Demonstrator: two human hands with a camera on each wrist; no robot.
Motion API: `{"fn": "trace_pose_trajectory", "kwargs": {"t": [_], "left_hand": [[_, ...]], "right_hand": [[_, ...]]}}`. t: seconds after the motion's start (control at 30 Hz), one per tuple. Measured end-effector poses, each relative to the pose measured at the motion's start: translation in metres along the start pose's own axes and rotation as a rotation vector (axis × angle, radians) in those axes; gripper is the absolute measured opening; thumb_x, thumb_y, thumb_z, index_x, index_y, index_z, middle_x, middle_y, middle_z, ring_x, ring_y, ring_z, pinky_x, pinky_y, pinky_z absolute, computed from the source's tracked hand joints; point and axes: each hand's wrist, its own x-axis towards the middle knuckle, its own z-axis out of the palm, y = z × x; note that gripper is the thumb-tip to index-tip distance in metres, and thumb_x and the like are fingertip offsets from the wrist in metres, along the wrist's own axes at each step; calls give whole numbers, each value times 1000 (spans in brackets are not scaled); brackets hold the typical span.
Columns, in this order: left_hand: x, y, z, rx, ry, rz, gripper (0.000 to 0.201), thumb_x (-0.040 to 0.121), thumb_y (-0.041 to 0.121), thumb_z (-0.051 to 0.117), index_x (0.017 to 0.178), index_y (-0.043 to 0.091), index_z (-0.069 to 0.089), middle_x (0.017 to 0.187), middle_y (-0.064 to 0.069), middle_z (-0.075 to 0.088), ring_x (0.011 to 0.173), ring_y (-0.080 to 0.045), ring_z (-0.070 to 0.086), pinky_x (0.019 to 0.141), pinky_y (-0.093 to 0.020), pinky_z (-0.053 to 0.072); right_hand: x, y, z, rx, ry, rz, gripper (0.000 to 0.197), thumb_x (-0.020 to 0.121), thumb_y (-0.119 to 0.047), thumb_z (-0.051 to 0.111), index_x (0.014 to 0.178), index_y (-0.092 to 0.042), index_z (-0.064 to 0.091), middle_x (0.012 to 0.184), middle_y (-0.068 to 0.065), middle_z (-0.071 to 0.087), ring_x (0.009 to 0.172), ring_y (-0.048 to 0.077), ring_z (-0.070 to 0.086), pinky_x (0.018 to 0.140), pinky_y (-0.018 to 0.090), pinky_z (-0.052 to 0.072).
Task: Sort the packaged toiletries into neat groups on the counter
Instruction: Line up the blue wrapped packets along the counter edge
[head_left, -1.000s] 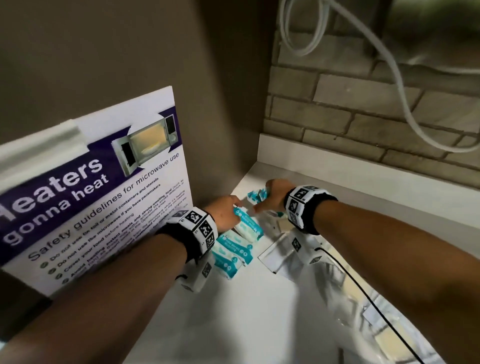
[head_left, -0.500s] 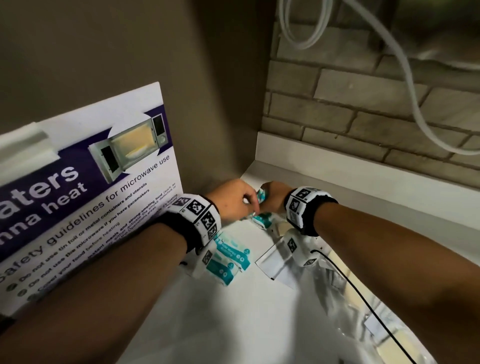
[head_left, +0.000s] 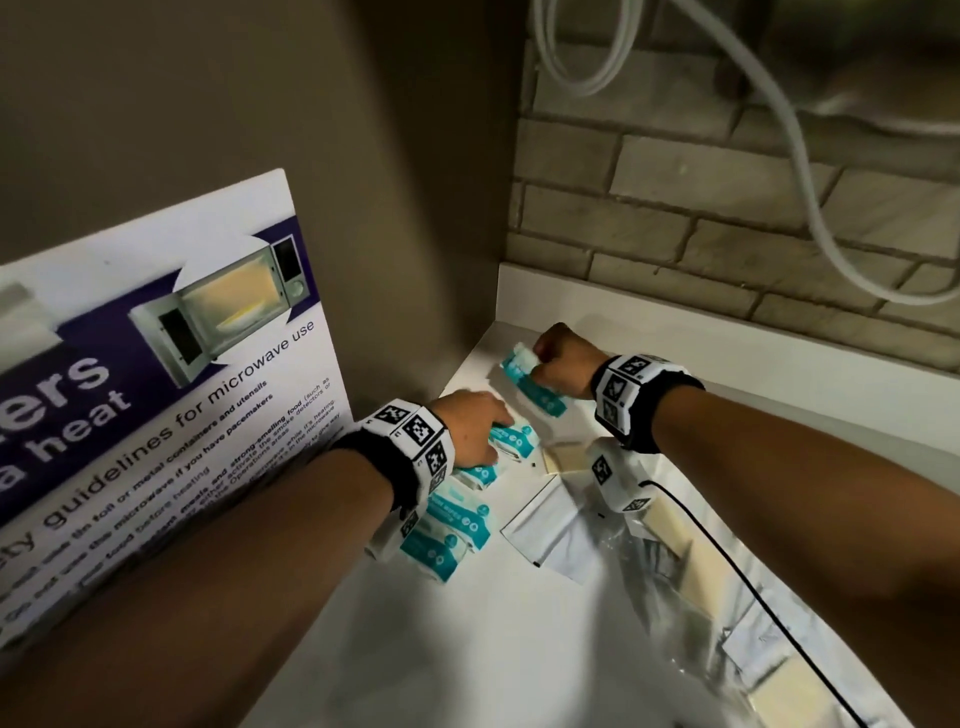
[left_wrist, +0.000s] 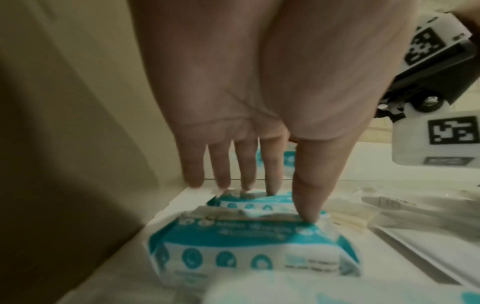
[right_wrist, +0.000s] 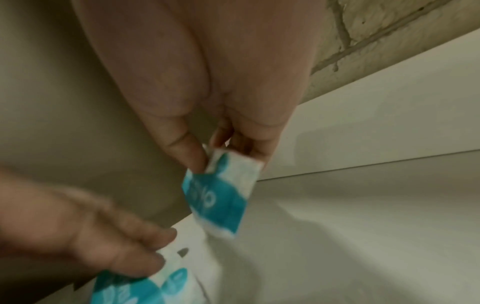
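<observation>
Several teal-and-white wipe packs (head_left: 452, 535) lie in a row along the left wall on the white counter (head_left: 467, 649). My left hand (head_left: 485, 436) lies flat on the farthest pack of that row (head_left: 514, 441). In the left wrist view its straight fingers (left_wrist: 272, 181) and thumb touch the packs (left_wrist: 249, 253). My right hand (head_left: 537, 364) is near the back corner and pinches one end of another teal pack (head_left: 535, 387). That pack (right_wrist: 221, 197) hangs tilted from thumb and fingers, just above the counter.
A microwave safety poster (head_left: 156, 415) leans on the left wall. A brick wall with a white cable (head_left: 800, 171) closes the back. A white sachet (head_left: 540, 525) and clear packets with cream items (head_left: 670, 540) lie at the right.
Both hands were together at the corner packs. Since then the right hand has drawn one teal pack up and back, and the left hand has moved down onto the row.
</observation>
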Motion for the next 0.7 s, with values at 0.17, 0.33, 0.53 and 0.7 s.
{"fn": "trace_pose_trajectory", "kwargs": {"t": [0.17,0.33,0.53,0.7], "left_hand": [[-11,2,-1,154,-119,-29,57,102,31,43,155,24,23,164,0,13,148,-21,21,113,-32,28],[-18,-2,8,167,-116,-90,61,99,44,42,155,31,19,164,-4,-2,148,-30,5,117,-43,20],[-17,0,13,223,-125,-45,67,99,52,37,155,21,18,163,-5,13,148,-28,17,118,-44,21],[-19,1,21,279,-179,-73,75,99,57,30,157,17,2,165,-4,-5,152,-23,1,120,-46,14]], "right_hand": [[9,1,14,53,-92,-39,32,81,-2,73,111,-9,63,116,10,66,103,25,63,91,32,52],[12,2,35,-105,-33,-106,31,82,-15,74,113,-12,68,119,4,65,107,21,61,84,21,42],[-1,-5,41,-257,-60,-269,28,86,-16,66,114,-13,70,104,-1,69,94,19,63,88,23,47],[-12,-1,43,-382,-62,-338,37,90,-15,62,127,-14,63,127,10,61,115,26,58,101,27,41]]}}
